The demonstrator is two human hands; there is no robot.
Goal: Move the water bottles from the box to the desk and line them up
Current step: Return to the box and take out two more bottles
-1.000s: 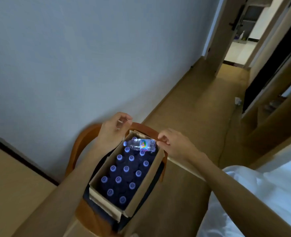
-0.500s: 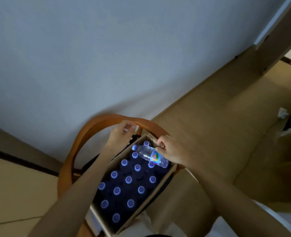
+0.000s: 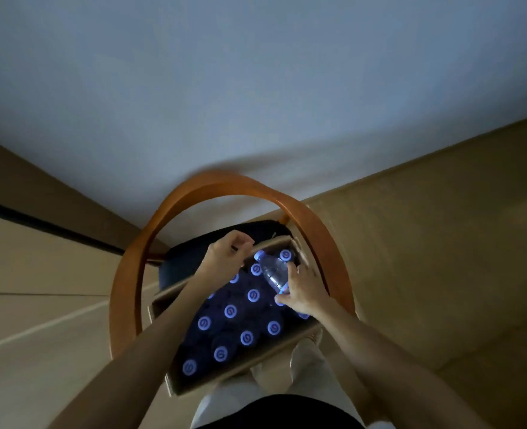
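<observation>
box point(image 3: 175, 386) on chair point(image 3: 163, 218) | loose bottle point(image 3: 273, 272) lies on caps at box's far corner | right hand point(image 3: 302, 292) fingers curled round its body | left hand point(image 3: 225, 258) pinches box's far rim | likely full, heavy, smooth plastic; take mid-body

My right hand point(image 3: 304, 294) grips a clear water bottle point(image 3: 274, 273) lying tilted across the capped tops, cap toward the far-left corner. Below it the open cardboard box point(image 3: 240, 371) is packed with upright bottles point(image 3: 231, 311), pale blue caps showing.
</observation>
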